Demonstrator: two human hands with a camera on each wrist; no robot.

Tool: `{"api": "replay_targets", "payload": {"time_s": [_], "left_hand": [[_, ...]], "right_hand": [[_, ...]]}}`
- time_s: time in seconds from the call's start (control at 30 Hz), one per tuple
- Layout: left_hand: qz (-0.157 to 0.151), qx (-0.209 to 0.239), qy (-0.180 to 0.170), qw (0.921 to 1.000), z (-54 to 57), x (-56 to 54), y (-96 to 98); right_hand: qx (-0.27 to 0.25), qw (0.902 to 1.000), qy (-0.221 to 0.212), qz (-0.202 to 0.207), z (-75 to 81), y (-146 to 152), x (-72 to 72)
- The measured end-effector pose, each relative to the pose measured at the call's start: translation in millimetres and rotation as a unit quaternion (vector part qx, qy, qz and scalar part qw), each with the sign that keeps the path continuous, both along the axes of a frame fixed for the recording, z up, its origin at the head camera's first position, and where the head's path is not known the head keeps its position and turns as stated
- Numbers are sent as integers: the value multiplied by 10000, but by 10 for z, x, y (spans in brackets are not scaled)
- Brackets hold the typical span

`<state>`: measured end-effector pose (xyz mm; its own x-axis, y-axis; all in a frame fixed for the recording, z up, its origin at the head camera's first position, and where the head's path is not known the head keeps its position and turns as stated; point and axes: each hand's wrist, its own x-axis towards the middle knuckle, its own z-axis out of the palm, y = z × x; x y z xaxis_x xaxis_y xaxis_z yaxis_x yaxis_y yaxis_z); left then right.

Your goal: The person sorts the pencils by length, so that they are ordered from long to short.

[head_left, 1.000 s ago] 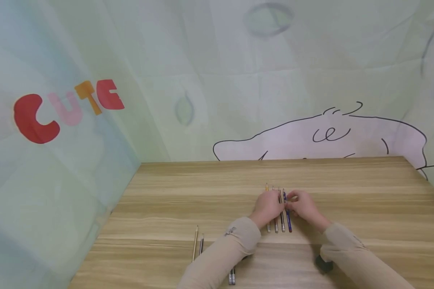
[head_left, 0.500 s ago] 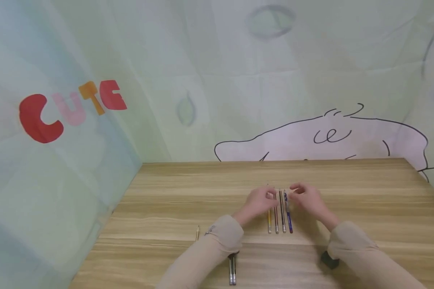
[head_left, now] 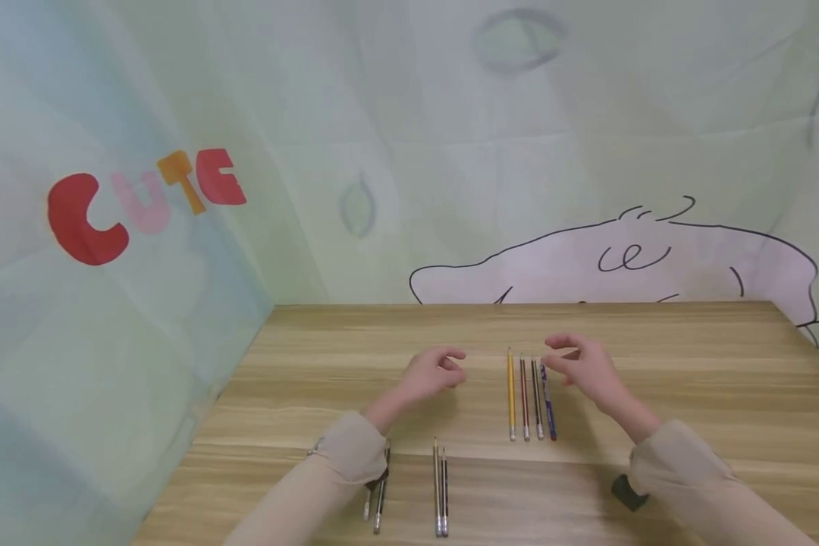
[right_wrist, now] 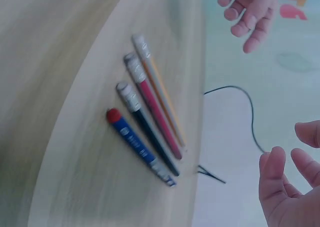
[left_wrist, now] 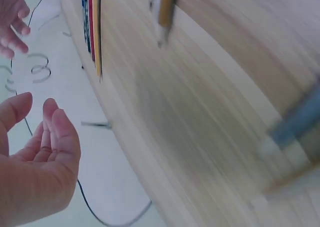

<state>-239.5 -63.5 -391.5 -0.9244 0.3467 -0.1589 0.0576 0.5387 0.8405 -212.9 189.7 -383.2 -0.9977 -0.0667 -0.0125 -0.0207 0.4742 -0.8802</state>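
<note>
A row of pencils lies side by side on the wooden table: a yellow pencil (head_left: pixel 511 394), a red pencil (head_left: pixel 524 400), a black pencil (head_left: pixel 537 402) and a blue pencil (head_left: pixel 549 406) with a red end, which leans slightly. My left hand (head_left: pixel 431 373) hovers left of the row, thumb and fingers apart, holding nothing. Just right of the blue pencil's tip, my right hand (head_left: pixel 587 370) is raised with parted fingers and holds nothing. In the right wrist view, the blue pencil (right_wrist: pixel 137 142) and its neighbours lie apart from the right hand (right_wrist: pixel 292 187).
Nearer the front, two dark pencils (head_left: pixel 440 493) lie close together. Left of them are two more pencils (head_left: pixel 382 497), partly hidden by my left sleeve (head_left: pixel 341 455). The table (head_left: pixel 355 334) meets a printed cloth backdrop (head_left: pixel 300 189) at its far edge.
My left hand has let go of the row and moved left and nearer, uncovering the yellow and red pencils. My right hand has drawn up and right, off the blue pencil.
</note>
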Motion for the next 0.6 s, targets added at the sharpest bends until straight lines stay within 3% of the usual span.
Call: {"api": "replay_targets", "payload": {"time_s": [0.17, 0.27, 0.4, 0.47, 0.6], "left_hand": [[166, 156, -81, 9997, 62, 66, -271], [261, 176, -71, 9995, 177, 161, -396], [322, 239, -36, 9992, 179, 206, -577], [328, 291, -47, 9990, 99, 183, -672], [263, 378, -59, 9989, 94, 248, -839]], "right_hand": [[-92, 9999, 65, 116, 75, -54, 66], [-151, 9997, 83, 180, 122, -88, 109], [-274, 9989, 119, 353, 168, -135, 165], [-366, 9981, 128, 479, 171, -163, 186], [-601, 9950, 76, 789, 154, -237, 221]]}}
